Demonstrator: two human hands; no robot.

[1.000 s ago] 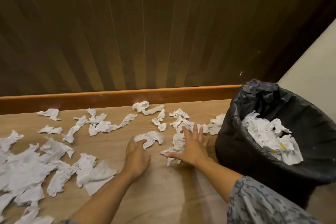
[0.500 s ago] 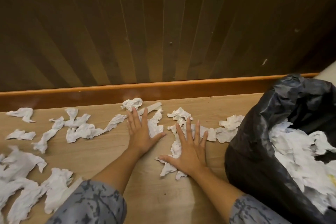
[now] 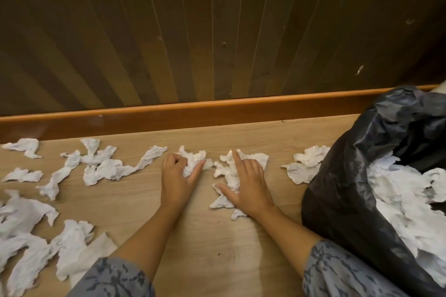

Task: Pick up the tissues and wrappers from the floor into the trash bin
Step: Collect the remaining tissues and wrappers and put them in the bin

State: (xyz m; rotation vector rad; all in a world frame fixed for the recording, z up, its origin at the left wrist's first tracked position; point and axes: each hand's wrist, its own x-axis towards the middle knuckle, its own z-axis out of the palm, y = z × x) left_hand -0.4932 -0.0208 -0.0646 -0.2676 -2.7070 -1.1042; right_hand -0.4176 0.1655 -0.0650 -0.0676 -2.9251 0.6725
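Gathering comes first: my left hand (image 3: 179, 176) curls round a crumpled white tissue wad (image 3: 194, 160) on the pale wooden floor (image 3: 217, 248), while my right hand (image 3: 246, 184) lies flat, fingers spread, on a strip of white tissue scraps (image 3: 228, 171). I should rake both piles together and squeeze them tight so no loose piece drops on the way to the black-lined trash bin (image 3: 350, 176) just to my right, already partly filled.
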